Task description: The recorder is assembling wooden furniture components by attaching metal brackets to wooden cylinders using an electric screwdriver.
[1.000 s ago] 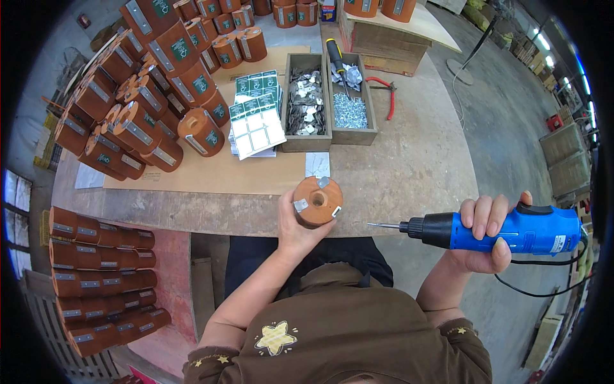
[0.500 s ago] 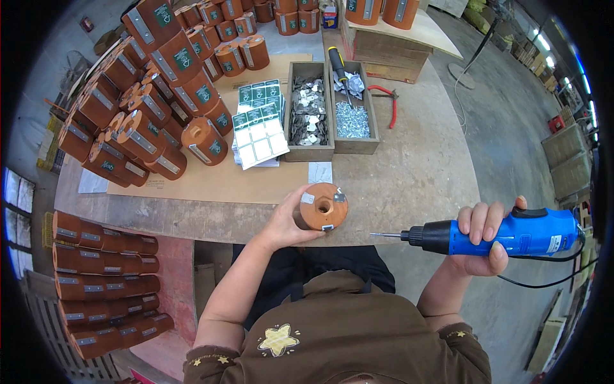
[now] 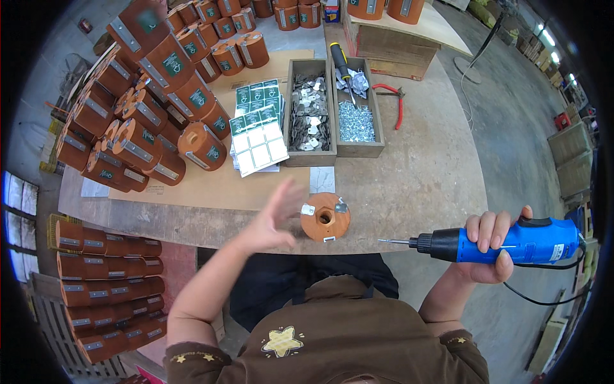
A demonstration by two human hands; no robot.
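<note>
A round reddish-brown wooden block with a hole in its middle stands near the table's front edge, small metal plates around its top rim. Just left of it, apart from it, my left hand is open with fingers stretched out, slightly blurred. My right hand is wrapped round a blue electric screwdriver, held level off to the right. Its thin bit points left toward the block, and a black cable trails from its rear end.
Wooden trays hold metal plates and screws; a screwdriver leans in the right tray. Red-handled pliers lie beside it. Green-and-white label sheets lie left, near stacked finished blocks. More blocks sit lower left.
My left hand has let go of the wooden block and moved left, its fingers opening. The screwdriver stays in my right hand, slightly lower and farther right. The view has shifted a little.
</note>
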